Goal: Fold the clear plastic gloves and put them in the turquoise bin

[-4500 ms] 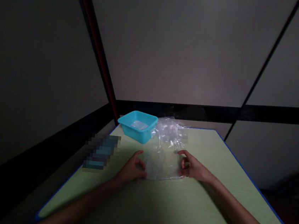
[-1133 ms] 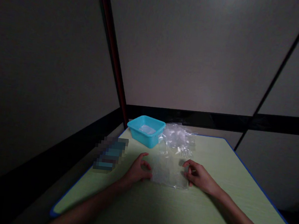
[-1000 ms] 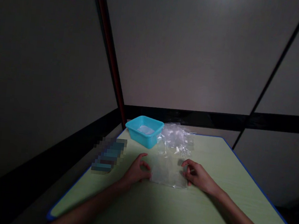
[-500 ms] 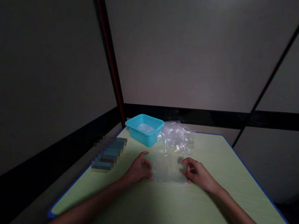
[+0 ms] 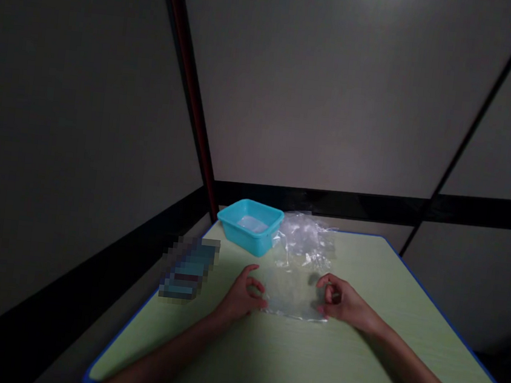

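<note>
A clear plastic bag (image 5: 294,296) lies flat on the table in front of me, its near edge slightly rumpled. At its left side is my left hand (image 5: 242,297), fingers curved and apart, thumb touching the near left corner. My right hand (image 5: 344,301) rests at the opposite side with bent fingers and a gap between index finger and thumb. That thumb meets the bag near its right corner. Neither hand visibly grips the film. Beyond the flat bag sits a crumpled heap of clear plastic bags (image 5: 303,236).
A light blue plastic basket (image 5: 250,240) stands at the back left with something whitish and translucent inside. A pixelated dark object (image 5: 190,270) lies at the table's left edge. The pale green table (image 5: 392,285) has a blue rim, with wall panels behind and left.
The view has shifted slightly, so everything appears a little lower and to the right. Both thumbs stay at the bag's near corners, and its near edge looks more wrinkled.
</note>
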`<state>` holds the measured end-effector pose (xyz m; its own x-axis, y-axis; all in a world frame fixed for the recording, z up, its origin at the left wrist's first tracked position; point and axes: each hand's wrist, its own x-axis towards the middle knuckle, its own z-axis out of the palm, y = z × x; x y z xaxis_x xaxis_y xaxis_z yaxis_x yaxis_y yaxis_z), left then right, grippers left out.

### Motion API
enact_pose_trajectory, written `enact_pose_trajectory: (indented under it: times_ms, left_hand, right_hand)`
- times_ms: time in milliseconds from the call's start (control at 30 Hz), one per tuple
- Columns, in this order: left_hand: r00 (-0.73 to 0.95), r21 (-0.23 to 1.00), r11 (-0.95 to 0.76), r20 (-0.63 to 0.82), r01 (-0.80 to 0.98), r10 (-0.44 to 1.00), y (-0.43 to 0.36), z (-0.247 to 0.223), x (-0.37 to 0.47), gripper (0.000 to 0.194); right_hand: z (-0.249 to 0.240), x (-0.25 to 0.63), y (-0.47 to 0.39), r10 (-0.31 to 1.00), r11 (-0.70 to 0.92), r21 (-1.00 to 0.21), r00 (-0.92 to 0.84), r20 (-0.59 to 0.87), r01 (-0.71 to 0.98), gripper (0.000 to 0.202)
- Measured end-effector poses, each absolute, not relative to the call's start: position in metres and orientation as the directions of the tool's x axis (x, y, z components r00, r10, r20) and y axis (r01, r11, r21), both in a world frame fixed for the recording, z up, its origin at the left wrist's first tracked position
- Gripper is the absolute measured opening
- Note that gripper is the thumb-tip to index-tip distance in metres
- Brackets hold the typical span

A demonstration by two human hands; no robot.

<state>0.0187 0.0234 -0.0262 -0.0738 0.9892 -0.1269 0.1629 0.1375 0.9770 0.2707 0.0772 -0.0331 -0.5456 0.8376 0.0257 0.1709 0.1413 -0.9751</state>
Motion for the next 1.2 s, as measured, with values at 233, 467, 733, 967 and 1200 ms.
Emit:
enact_pose_trajectory:
  times_ms: [233,467,733,967,1200]
  left_hand:
    - [-0.079,0.982,0.115,-0.104,0.151,0.991,0.024,-0.03,0.019,0.078]
    - [-0.083,0.973,0.082,-0.066,0.217,0.994,0.022,-0.03,0.02,0.069]
    - [-0.092,0.974,0.063,-0.044,0.218,0.995,0.019,-0.028,0.023,0.068]
    - [-0.095,0.988,-0.055,0.069,0.142,0.993,0.019,-0.04,0.026,0.06]
    - [-0.082,0.98,-0.082,0.098,0.181,0.992,0.014,-0.042,0.028,0.057]
  right_hand:
    - [-0.031,0.273,0.078,0.832,0.1,-0.986,-0.555,0.011,0.13,0.037]
    - [-0.036,0.273,0.078,0.827,0.106,-0.982,-0.562,0.002,0.153,0.029]
    - [-0.04,0.274,0.077,0.803,0.129,-0.982,-0.596,0.019,0.142,0.034]
    - [-0.046,0.271,0.077,0.811,0.111,-0.989,-0.584,0.037,0.093,0.031]
    - [-0.045,0.269,0.075,0.823,0.14,-0.988,-0.563,0.077,0.068,0.026]
